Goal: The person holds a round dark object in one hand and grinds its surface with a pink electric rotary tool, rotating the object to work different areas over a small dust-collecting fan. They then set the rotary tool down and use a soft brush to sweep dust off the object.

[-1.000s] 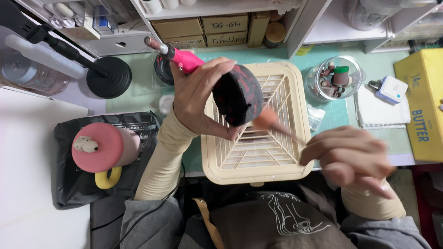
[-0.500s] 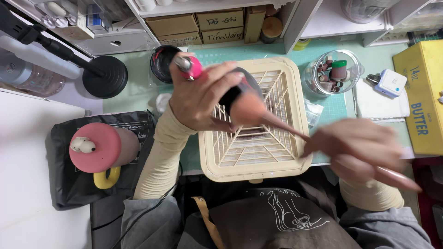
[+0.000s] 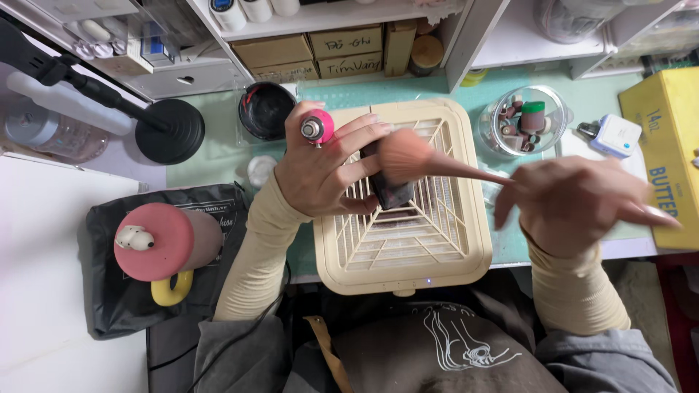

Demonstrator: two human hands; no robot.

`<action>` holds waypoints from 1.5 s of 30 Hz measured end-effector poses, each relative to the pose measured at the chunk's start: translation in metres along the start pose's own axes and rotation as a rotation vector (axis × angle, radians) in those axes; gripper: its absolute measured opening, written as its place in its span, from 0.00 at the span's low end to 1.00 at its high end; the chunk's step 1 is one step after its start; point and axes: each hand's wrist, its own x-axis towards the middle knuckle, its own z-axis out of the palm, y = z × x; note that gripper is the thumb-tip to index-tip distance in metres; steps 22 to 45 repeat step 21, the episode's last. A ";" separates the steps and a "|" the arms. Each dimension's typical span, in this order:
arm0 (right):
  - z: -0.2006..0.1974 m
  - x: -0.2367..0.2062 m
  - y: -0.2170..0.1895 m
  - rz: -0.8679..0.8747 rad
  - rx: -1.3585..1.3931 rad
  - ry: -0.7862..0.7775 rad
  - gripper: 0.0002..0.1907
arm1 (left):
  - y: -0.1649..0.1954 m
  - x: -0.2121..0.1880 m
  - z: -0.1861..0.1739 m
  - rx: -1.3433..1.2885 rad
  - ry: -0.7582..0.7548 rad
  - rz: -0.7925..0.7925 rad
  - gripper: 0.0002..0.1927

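Since the earlier frames the right hand (image 3: 579, 207) has swung its brush (image 3: 408, 156) back in, so that the fluffy peach head now lies against the dark object (image 3: 393, 191) in the left hand, where a second ago the brush was held lower and further out; the left hand (image 3: 324, 171) has stayed over the same spot. In the head view, the left hand is closed around the small dark object, fingers wrapped over its upper side, and the same hand also carries a pink pen-shaped tool (image 3: 318, 129) that sticks up between thumb and forefinger with its metal end toward the camera. The right hand is blurred with motion but is clamped on the thin pink handle of the brush, whose bristles touch the top of the dark object. Both are held above a cream square box with a slatted grille (image 3: 437, 240), which sits on the green tabletop (image 3: 218, 153) just in front of the person. Behind the left hand stands a round black pot (image 3: 266, 109), and further left a black round stand base (image 3: 171, 131). To the right of the grille is a clear round jar (image 3: 526, 120) filled with small cylinders, then a small white device (image 3: 615, 136) and a yellow box (image 3: 666, 156) at the edge. On the left a pink cushion with a yellow handle (image 3: 166, 247) rests on a black bag (image 3: 109, 291). Shelves with cardboard boxes (image 3: 342, 51) run along the back.
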 end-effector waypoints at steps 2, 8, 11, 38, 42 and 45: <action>0.009 -0.011 -0.006 0.256 -0.716 0.100 0.34 | 0.005 -0.004 0.001 -0.027 0.008 0.008 0.40; 0.022 -0.009 0.010 0.153 -0.176 0.453 0.17 | 0.005 -0.005 -0.004 -0.111 0.038 0.012 0.38; 0.034 -0.013 0.004 0.321 -0.336 0.453 0.25 | 0.002 -0.005 -0.004 -0.122 0.076 0.028 0.40; 0.023 -0.036 -0.007 0.023 -0.199 0.517 0.28 | 0.001 -0.001 -0.004 -0.149 0.114 0.031 0.41; 0.023 -0.036 -0.007 0.023 -0.199 0.517 0.28 | 0.001 -0.001 -0.004 -0.149 0.114 0.031 0.41; 0.023 -0.036 -0.007 0.023 -0.199 0.517 0.28 | 0.001 -0.001 -0.004 -0.149 0.114 0.031 0.41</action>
